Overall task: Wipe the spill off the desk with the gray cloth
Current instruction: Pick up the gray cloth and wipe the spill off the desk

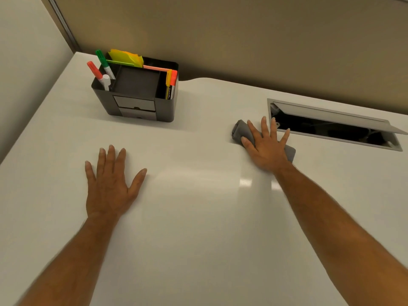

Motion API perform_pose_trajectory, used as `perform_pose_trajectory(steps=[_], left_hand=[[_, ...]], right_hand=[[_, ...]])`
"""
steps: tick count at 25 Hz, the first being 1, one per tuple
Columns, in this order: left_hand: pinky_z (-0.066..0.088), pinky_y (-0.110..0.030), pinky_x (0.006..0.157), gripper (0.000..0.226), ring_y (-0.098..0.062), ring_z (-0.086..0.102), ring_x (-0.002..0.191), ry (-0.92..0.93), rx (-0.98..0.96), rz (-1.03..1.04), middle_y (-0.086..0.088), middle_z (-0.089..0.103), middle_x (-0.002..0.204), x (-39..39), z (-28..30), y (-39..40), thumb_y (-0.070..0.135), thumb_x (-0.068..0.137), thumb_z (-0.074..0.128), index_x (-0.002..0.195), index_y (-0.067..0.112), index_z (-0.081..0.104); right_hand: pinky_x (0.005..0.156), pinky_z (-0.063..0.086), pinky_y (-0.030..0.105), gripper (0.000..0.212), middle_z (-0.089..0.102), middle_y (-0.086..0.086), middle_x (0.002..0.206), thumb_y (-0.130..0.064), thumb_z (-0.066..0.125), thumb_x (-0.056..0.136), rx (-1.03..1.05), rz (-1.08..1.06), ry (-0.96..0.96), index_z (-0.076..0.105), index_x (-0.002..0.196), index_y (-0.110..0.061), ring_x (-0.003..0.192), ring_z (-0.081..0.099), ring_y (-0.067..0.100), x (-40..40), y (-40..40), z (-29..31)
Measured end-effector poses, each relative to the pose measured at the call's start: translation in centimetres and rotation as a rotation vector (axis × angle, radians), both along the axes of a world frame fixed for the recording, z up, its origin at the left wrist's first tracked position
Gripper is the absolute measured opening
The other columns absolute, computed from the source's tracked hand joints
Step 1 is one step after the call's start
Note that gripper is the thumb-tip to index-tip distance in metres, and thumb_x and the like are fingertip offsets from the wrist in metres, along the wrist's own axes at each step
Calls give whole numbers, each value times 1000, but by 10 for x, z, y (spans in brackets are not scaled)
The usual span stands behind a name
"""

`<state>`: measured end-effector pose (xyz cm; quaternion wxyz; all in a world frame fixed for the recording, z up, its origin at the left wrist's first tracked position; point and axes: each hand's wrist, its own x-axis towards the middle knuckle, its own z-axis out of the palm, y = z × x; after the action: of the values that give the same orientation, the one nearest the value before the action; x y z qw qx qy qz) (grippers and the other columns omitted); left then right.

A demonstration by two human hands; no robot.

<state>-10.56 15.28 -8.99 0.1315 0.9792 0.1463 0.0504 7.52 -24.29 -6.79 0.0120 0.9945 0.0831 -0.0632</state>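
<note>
A folded gray cloth (pixel 239 130) lies on the white desk (pixel 198 217), toward the back right. My right hand (pixel 266 146) presses flat on top of it with fingers spread, covering its middle; cloth ends stick out at the left and lower right. My left hand (pixel 110 184) rests palm down on the bare desk at the left, fingers apart, holding nothing. I cannot make out any spill on the glossy surface.
A black desk organizer (pixel 136 100) with markers and sticky notes stands at the back left. An open cable hatch (pixel 331 127) with a raised lid is cut into the desk just right of the cloth. A beige partition runs along the back.
</note>
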Motion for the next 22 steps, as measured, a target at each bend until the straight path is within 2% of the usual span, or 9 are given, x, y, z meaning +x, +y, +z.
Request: perform_pose_trajectory(steps=[4,8,12,17,19,22], left_hand=[[1,-56,125,88,-26,5,156,5,0,8,-11,17,168,2,0,2,75,91,20,158,18,23],[0,-56,125,89,-27,5,156,9,1,4,-11,17,168,2,1,1,76,91,18,158,18,23],[-1,-56,124,90,-27,4,156,8,-5,-1,-11,16,168,1,2,2,76,90,16,158,18,22],[-1,-56,124,90,-27,3,156,6,-11,-7,-11,15,168,0,2,2,77,90,15,158,18,21],[-2,-56,124,90,-27,3,156,6,-17,-12,-11,15,168,1,2,2,76,90,15,158,18,21],[-1,-57,124,89,-29,4,156,5,-7,-16,-12,15,168,0,2,2,76,91,16,158,18,20]], right_hand=[[116,-14,69,71,-8,3,171,-76,7,95,-5,73,29,-1,159,-45,155,-17,26,14,3,2],[117,-13,68,71,-9,1,171,-76,5,94,19,180,54,0,158,-46,155,-18,24,-17,17,3],[117,-13,68,70,-8,3,171,-75,2,95,33,275,59,0,158,-46,155,-19,25,-90,36,3],[117,-3,71,67,-7,5,171,-70,16,101,50,313,66,2,160,-43,155,-17,29,-197,54,0],[117,-1,71,67,-4,6,171,-70,20,101,72,296,60,5,160,-43,156,-12,31,-238,67,-1],[114,7,72,69,10,10,170,-71,26,99,44,300,41,16,160,-40,155,8,38,-285,91,-7]])
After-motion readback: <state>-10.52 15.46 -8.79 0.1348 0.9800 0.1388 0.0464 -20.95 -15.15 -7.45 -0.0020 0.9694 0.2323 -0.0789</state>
